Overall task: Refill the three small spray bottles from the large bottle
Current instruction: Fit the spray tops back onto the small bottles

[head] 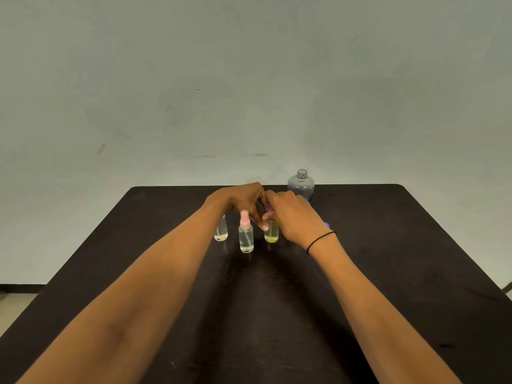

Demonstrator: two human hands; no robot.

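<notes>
Both hands hide the yellow bottle's purple top.

Three small spray bottles stand mid-table, the large bottle behind them to the right.

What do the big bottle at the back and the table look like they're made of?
Large bottle: probably clear plastic, see-through, with a moulded threaded neck and no cap. Table: dark, smooth and faintly glossy, with soft reflections under the small bottles; perhaps stained wood or laminate, hard to tell.
</notes>
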